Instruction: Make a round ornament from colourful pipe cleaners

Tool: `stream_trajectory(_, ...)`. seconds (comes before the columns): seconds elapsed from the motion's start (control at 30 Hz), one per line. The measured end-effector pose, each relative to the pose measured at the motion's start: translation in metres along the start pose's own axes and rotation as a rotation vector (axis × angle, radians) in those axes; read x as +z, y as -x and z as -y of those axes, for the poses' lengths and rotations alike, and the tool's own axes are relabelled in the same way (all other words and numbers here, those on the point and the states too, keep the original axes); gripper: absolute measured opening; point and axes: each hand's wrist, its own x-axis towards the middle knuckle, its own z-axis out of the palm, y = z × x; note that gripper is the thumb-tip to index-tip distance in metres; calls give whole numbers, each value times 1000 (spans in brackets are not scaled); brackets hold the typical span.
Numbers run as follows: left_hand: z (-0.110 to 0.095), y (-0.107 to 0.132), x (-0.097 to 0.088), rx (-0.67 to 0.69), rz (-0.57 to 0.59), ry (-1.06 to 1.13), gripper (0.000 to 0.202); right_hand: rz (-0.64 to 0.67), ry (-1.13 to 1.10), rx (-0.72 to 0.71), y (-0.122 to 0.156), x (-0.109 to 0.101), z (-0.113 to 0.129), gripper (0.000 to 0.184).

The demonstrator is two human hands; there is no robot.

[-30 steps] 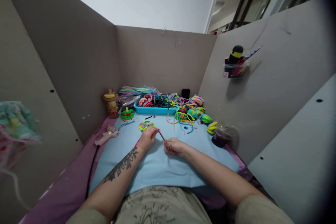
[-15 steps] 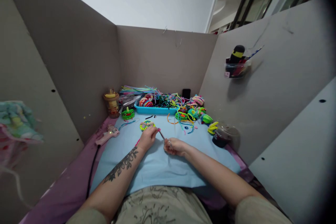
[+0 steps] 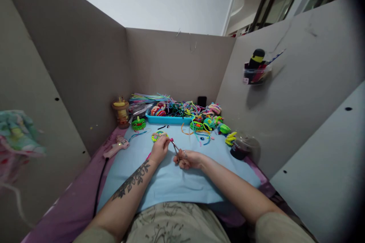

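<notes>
We work at a table covered in a purple cloth (image 3: 71, 201), with a light blue cloth (image 3: 171, 191) spread over most of it. Along the blue cloth's far edge sits a blue tray (image 3: 168, 120) heaped with coloured fuzzy strands. By the far left corner stands a lidded cup (image 3: 122, 113); at the left edge lies a pink glue gun (image 3: 116, 148).

Our two hands meet over the middle of the blue cloth, somewhat nearer its far edge. Our right hand (image 3: 188, 158) grasps the scissors (image 3: 175, 148) by their handles, which stand apart. Our left hand (image 3: 160, 149) pinches the pink strand (image 3: 171, 140) between thumb and fingers, right at the scissors' tips; a yellow-green round piece (image 3: 157, 136) lies just beyond that hand.

We judge the step to be snipping or trimming the strand's small end. Whether the blades already bite it, we cannot tell. The next move seems to call for a steady left pinch, careful placing of the tips clear of our fingertips, and a gentle squeeze of the handles.
</notes>
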Motion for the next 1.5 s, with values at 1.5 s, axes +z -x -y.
stream_trajectory(1.5,11,-3,-8,-267,51,305,23,-628,240,-736,-67,13,12,23)
